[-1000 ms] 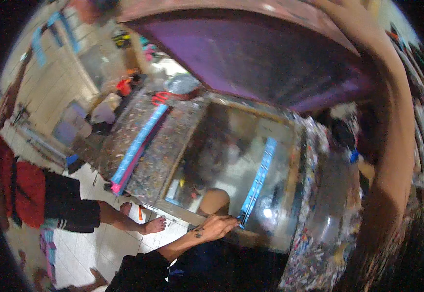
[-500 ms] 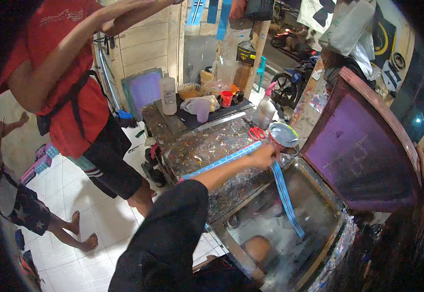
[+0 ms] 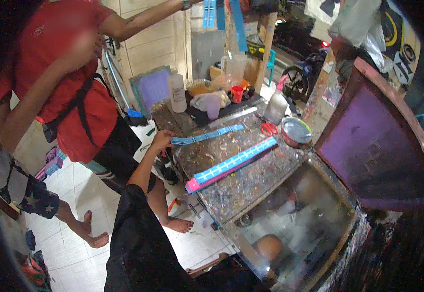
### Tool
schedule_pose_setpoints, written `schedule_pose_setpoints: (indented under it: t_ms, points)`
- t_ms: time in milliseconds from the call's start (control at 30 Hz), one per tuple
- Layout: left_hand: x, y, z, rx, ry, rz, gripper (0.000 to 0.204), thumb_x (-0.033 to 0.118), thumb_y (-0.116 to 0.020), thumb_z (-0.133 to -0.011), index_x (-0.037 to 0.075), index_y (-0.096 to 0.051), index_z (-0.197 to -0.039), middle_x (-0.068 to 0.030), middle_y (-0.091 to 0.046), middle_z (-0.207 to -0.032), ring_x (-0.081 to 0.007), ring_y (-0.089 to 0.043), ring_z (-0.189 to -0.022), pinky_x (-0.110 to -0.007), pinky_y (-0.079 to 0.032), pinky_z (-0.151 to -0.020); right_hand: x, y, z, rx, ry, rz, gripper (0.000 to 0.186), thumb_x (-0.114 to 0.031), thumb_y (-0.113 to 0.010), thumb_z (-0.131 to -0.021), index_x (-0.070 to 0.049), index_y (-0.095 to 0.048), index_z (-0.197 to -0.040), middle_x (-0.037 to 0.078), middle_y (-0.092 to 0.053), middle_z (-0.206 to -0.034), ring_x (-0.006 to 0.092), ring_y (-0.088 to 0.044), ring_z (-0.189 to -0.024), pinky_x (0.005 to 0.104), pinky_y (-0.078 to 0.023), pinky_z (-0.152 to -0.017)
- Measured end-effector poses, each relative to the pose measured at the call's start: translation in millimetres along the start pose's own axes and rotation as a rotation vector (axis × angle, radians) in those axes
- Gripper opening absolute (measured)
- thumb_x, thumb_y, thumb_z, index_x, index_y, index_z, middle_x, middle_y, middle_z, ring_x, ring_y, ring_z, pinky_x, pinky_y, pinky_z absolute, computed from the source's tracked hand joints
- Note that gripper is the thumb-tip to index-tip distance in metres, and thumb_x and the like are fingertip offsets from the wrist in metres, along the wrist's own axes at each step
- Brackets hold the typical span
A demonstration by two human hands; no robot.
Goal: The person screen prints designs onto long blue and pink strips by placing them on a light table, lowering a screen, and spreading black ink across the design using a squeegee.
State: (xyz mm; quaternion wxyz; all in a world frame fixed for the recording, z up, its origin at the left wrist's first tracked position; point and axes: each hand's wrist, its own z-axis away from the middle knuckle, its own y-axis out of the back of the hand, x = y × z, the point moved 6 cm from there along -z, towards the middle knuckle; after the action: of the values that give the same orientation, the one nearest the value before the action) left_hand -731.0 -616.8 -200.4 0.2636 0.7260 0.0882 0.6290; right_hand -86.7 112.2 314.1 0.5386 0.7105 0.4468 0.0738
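Note:
My left hand (image 3: pixel 162 140) reaches out at the table's left edge, its black sleeve rising from the lower edge. Its fingers are closed on one end of a blue strip with dark and white lines (image 3: pixel 207 135). The rest of that strip stretches right across the paint-spattered tabletop (image 3: pixel 231 182). Nearer to me lies a stack of blue-and-white strips (image 3: pixel 236 160) with a pink layer beneath. My right hand does not show.
A framed purple screen (image 3: pixel 353 151) stands tilted up on the right, beside a glass panel (image 3: pixel 294 224). Red scissors (image 3: pixel 269 128), a tub of grey paint (image 3: pixel 295 132), a spray bottle (image 3: pixel 276 104) and a clear bottle (image 3: pixel 177 92) stand farther back. A person in red (image 3: pixel 75 107) stands left.
My left hand has swung left with the blue strip, from above the glass to the table's far left. The stack of strips is now uncovered. My right hand has left the view.

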Motion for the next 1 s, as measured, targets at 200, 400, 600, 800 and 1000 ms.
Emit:
schedule_pose_setpoints:
  t_ms: [200,400,600,800,1000]
  points:
    - [118,-132,75,0.465,-0.479,-0.395,0.033,0.02,-0.073,-0.086,0.003,-0.066,-0.113,-0.0185,-0.068,-0.105,-0.039,-0.065,-0.101,-0.049,-0.054,-0.086,-23,19,21,0.049,0.01,0.212,0.049,-0.042,-0.058,-0.099,0.004,-0.069,-0.087,0.01,-0.061,-0.076,0.0211,-0.055,-0.073,0.0381,-0.044,-0.068]
    - [244,-271,100,-0.157,-0.706,-0.426,0.031,0.02,-0.078,-0.081,0.004,-0.069,-0.105,-0.0174,-0.07,-0.1,-0.0375,-0.067,-0.097,-0.048,-0.053,-0.085,34,14,-22,0.089,0.258,0.544,0.043,-0.014,-0.052,-0.096,-0.016,-0.063,-0.138,0.021,-0.066,-0.123,0.0374,-0.062,-0.116,0.0423,-0.048,-0.1]
    - [228,-309,64,-0.307,-0.602,-0.4,0.027,0.02,-0.082,-0.074,0.004,-0.072,-0.094,-0.0151,-0.074,-0.091,-0.0326,-0.072,-0.085,-0.047,-0.055,-0.076,-3,2,22,0.169,0.384,0.538,0.034,-0.031,-0.053,-0.101,-0.019,-0.069,-0.128,0.023,-0.062,-0.099,0.0371,-0.061,-0.101,0.0394,-0.046,-0.091]
    - [245,-309,91,-0.244,-0.691,-0.768,0.022,0.014,-0.073,-0.082,0.004,-0.07,-0.1,-0.0167,-0.072,-0.097,-0.0347,-0.072,-0.088,-0.047,-0.057,-0.076,-16,-3,16,0.133,0.415,0.563,0.033,-0.025,-0.05,-0.102,-0.02,-0.068,-0.129,0.025,-0.063,-0.097,0.041,-0.062,-0.095,0.0424,-0.049,-0.086]
    - [272,-422,267,-0.473,-1.073,-1.068,0.02,0.011,-0.061,-0.089,0.002,-0.067,-0.106,-0.0226,-0.07,-0.1,-0.0359,-0.074,-0.09,-0.046,-0.063,-0.066,-24,-5,15,0.228,0.578,0.717,0.036,-0.019,-0.05,-0.1,-0.023,-0.067,-0.131,0.024,-0.067,-0.096,0.0417,-0.068,-0.094,0.0479,-0.054,-0.084]
